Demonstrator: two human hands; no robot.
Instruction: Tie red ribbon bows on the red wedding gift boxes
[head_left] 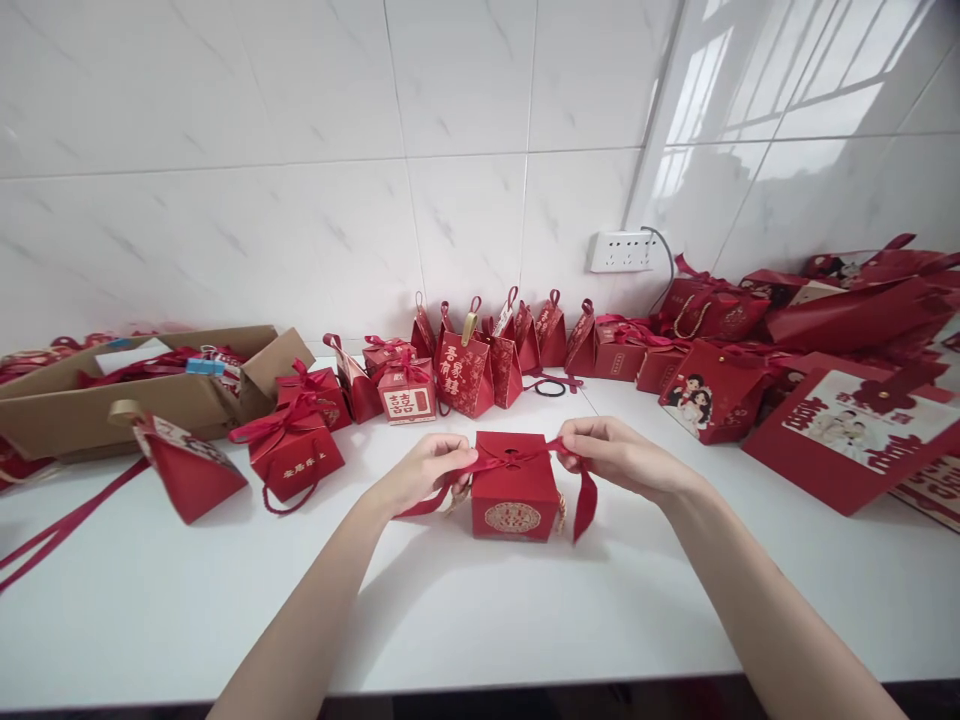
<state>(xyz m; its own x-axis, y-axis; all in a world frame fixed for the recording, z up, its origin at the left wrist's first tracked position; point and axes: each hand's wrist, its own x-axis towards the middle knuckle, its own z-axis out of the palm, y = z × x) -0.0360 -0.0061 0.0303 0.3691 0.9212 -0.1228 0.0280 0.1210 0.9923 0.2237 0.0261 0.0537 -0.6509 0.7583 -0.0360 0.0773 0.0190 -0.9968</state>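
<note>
A small red gift box (514, 488) with a gold round emblem on its front stands on the white table (465, 610) in front of me. A red ribbon (583, 500) crosses its top and hangs down on both sides. My left hand (421, 470) pinches the ribbon at the box's left top edge. My right hand (616, 456) pinches the ribbon at the right top edge. Both hands pull the ribbon ends apart over the lid.
Several red gift boxes and pouches (469, 368) line the tiled wall. A cardboard box (112, 400) lies at the left, with a red bowed box (294, 445) and a red pouch (184, 465) near it. Large red bags (847, 430) crowd the right. A wall socket (622, 251) sits above.
</note>
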